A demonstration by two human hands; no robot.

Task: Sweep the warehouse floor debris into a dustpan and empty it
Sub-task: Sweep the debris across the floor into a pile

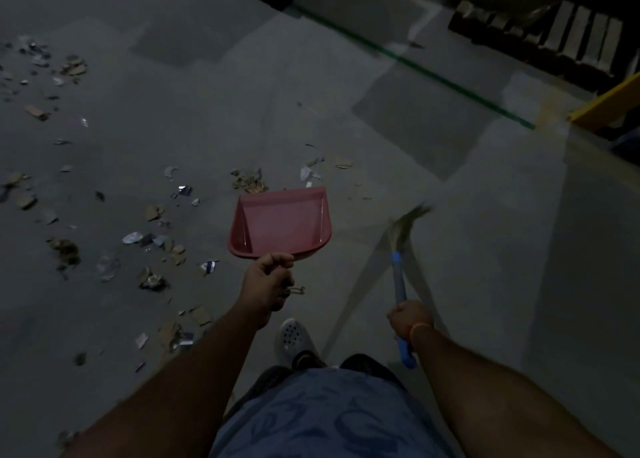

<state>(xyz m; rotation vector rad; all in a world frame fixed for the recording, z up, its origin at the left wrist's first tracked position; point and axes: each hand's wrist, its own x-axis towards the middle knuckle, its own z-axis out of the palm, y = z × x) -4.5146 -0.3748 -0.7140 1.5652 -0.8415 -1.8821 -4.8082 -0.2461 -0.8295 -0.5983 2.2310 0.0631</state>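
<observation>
My left hand [268,279] grips the handle of a pink dustpan [280,224], held out in front of me with its mouth pointing away; the pan looks empty. My right hand [408,317] grips the blue handle of a small broom [401,260], whose straw bristles [410,220] point forward, blurred. Debris of cardboard scraps, paper and foil bits [152,239] lies scattered over the grey floor to the left. A smaller pile [249,180] sits just beyond the dustpan's far edge.
Wooden pallets [540,32] stand at the upper right, with a yellow barrier [609,101] beside them. A green floor line [415,66] runs diagonally across the concrete. My foot in a light perforated clog [294,336] is below the dustpan.
</observation>
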